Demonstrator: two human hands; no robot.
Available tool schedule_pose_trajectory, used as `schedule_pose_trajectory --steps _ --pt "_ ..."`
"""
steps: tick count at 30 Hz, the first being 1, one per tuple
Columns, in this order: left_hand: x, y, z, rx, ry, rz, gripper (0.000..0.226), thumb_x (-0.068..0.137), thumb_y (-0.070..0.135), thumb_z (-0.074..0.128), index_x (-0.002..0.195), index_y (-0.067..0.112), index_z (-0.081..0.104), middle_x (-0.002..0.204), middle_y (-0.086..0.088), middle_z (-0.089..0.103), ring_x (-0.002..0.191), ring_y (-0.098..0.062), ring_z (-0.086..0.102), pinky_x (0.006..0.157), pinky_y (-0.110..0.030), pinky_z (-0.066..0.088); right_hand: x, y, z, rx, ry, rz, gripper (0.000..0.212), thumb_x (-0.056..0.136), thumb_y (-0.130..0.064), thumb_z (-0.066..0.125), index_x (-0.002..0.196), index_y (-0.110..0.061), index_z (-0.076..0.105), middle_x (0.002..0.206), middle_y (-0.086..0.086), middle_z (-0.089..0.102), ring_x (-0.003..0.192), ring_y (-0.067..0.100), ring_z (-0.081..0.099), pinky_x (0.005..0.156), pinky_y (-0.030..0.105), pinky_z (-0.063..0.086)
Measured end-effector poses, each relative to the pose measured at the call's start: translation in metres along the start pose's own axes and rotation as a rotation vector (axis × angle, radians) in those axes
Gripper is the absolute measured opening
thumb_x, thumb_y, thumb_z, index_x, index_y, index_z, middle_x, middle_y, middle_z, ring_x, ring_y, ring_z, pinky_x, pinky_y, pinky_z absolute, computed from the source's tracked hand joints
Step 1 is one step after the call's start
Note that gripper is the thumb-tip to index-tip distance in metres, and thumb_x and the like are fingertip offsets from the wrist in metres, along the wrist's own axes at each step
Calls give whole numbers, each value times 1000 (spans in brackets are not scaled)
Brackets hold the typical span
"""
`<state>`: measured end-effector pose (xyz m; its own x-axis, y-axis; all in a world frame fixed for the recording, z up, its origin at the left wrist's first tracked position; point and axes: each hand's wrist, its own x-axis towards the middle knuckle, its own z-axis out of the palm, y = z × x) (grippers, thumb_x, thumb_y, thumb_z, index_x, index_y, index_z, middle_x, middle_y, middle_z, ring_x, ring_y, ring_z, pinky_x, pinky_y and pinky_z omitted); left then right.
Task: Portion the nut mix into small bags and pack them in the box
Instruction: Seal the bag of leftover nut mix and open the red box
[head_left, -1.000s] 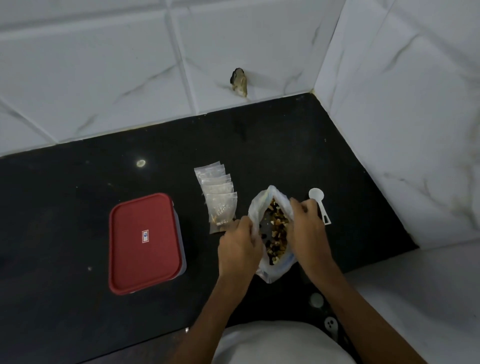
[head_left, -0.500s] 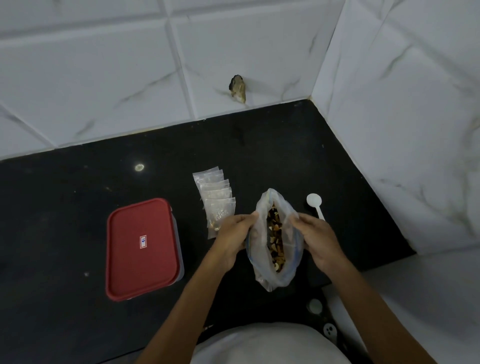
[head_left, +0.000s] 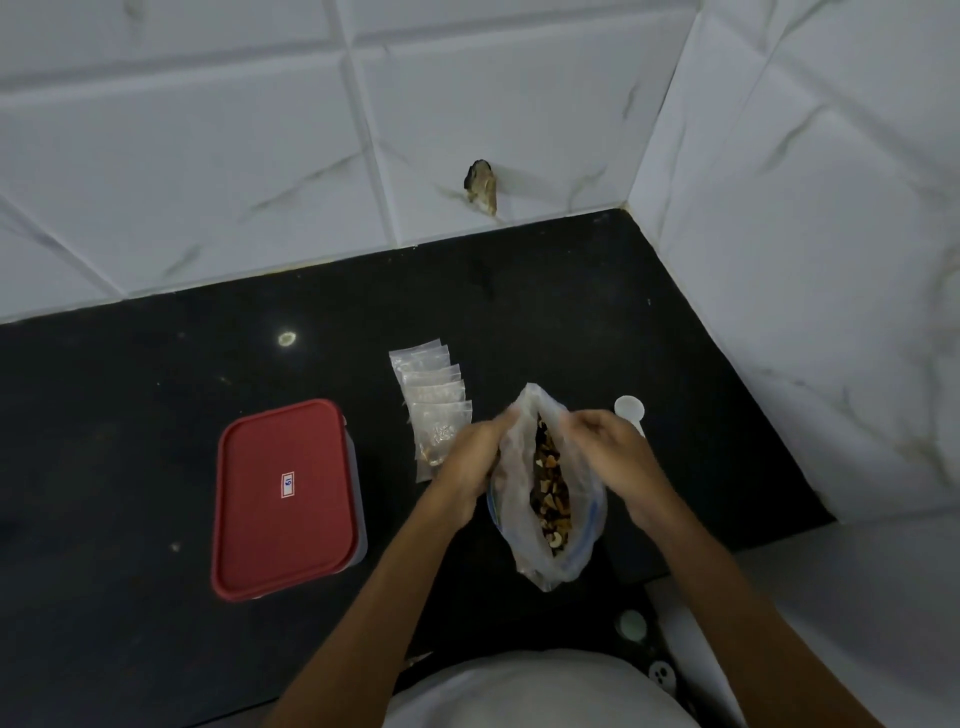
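Left grip and right grip each pinch the nut bag rim, holding it open; small bags lie at its ten o'clock.

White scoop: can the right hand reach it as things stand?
Probably yes. The white scoop lies on the counter beyond the right hand, nothing between them. That hand pinches the rim of the nut mix bag, so it must let go first.

Left hand and right hand close together, both pinched.
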<state>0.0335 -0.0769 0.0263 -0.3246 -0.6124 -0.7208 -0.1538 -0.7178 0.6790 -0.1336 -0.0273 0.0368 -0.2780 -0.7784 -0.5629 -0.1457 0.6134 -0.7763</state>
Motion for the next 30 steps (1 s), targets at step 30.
schedule_pose_trajectory --steps 30 --pt "37 45 -9 120 -49 -73 38 95 41 67 119 12 73 118 -14 74 114 -28 68 107 -46 51 39 -23 -12 -108 -125 -278 13 88 -31 71 99 -29 76 95 -14 73 90 -2 67 68 14 51"
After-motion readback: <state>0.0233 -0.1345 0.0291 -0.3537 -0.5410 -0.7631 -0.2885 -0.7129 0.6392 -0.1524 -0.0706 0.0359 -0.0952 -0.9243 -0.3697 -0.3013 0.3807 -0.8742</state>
